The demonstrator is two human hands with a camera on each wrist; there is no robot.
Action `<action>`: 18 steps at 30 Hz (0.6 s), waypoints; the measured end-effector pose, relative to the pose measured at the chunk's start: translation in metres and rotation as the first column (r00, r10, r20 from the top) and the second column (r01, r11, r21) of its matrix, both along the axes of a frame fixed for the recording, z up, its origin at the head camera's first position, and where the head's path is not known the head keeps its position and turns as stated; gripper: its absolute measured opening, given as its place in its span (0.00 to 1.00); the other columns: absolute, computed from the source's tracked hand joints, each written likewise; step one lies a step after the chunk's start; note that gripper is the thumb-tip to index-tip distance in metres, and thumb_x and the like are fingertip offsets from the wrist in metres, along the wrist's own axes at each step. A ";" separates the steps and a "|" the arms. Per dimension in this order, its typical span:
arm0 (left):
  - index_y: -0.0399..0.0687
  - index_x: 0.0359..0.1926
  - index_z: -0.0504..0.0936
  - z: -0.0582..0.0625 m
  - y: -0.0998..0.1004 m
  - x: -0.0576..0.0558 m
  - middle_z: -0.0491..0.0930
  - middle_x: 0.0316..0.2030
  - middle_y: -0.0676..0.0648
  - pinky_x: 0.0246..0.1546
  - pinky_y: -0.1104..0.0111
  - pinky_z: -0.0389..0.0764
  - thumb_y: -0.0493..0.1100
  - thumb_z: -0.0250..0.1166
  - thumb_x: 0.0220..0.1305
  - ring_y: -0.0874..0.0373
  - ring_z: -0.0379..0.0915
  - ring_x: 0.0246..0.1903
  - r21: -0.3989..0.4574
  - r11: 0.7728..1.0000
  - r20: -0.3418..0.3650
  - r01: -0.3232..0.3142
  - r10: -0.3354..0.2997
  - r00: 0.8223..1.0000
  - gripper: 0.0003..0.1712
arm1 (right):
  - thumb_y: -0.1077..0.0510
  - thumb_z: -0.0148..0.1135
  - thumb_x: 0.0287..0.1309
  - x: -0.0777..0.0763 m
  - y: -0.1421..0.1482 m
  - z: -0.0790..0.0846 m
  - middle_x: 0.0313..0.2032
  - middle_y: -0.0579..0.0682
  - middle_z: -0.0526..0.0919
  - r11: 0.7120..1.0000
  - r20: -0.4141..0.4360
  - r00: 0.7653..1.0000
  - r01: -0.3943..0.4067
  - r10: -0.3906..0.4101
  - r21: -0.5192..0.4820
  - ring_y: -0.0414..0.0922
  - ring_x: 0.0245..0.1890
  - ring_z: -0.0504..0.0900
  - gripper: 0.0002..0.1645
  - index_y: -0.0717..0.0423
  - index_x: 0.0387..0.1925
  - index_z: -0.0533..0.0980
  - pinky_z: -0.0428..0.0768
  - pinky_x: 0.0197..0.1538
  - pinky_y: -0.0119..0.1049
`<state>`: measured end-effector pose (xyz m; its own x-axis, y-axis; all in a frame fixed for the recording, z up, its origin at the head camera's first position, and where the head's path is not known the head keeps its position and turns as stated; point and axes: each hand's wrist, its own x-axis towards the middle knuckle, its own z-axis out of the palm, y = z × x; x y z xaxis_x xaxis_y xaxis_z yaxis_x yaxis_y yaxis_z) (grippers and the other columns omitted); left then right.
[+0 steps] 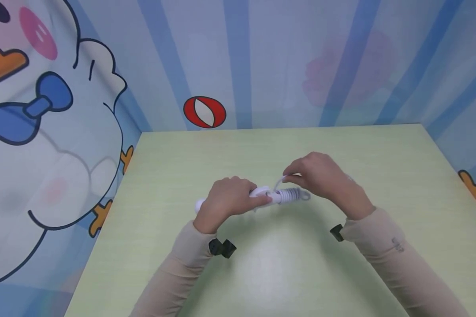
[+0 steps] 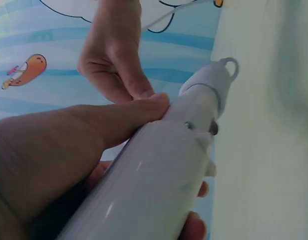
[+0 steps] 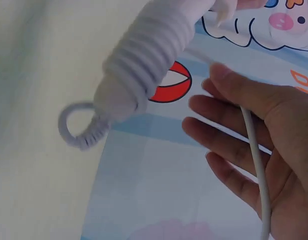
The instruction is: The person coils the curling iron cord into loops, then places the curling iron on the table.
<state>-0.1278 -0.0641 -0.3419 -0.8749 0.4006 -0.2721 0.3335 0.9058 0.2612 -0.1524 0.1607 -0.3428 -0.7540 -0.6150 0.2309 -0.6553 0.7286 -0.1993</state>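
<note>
A white curling iron (image 1: 277, 199) is held nearly level above the table. My left hand (image 1: 231, 196) grips its body, thumb along the near side; in the left wrist view the smooth white barrel (image 2: 144, 172) fills the foreground. Several turns of white cord (image 3: 149, 47) wrap the right-hand end, which finishes in a small ribbed loop (image 3: 63, 125). My right hand (image 1: 322, 174) pinches the free length of cord between thumb and index finger, just above the wrapped end. From there the cord (image 3: 254, 145) runs across the palm, with the other fingers loosely bent.
A pale green table (image 1: 285, 273) lies under both hands. Behind it stands a blue striped backdrop (image 1: 269, 66) with a red and white ball print, and large cartoon birds cover the side walls. Dark wrist cameras (image 1: 222, 248) sit at both cuffs.
</note>
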 end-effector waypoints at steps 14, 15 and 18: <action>0.56 0.31 0.74 -0.037 -0.006 -0.020 0.72 0.18 0.52 0.17 0.67 0.64 0.70 0.49 0.59 0.58 0.67 0.18 0.185 0.964 -0.134 -0.189 0.215 0.967 0.25 | 0.53 0.55 0.62 0.014 -0.022 -0.029 0.26 0.46 0.80 0.959 0.063 0.970 0.242 -0.235 -0.146 0.39 0.18 0.70 0.12 0.55 0.39 0.80 0.70 0.26 0.36; 0.56 0.32 0.75 -0.037 -0.007 -0.021 0.72 0.18 0.52 0.17 0.67 0.65 0.70 0.49 0.59 0.58 0.67 0.18 0.198 0.960 -0.146 -0.195 0.226 0.963 0.25 | 0.53 0.54 0.63 0.015 -0.023 -0.030 0.24 0.46 0.79 0.953 0.078 0.967 0.253 -0.244 -0.164 0.39 0.18 0.69 0.12 0.55 0.39 0.80 0.69 0.25 0.36; 0.55 0.33 0.75 -0.031 -0.009 -0.022 0.72 0.18 0.52 0.16 0.67 0.65 0.70 0.49 0.59 0.58 0.67 0.17 0.241 0.946 -0.176 -0.216 0.262 0.949 0.26 | 0.53 0.52 0.64 0.019 -0.025 -0.033 0.23 0.45 0.78 0.940 0.130 0.959 0.275 -0.252 -0.203 0.38 0.17 0.69 0.13 0.56 0.40 0.79 0.68 0.24 0.34</action>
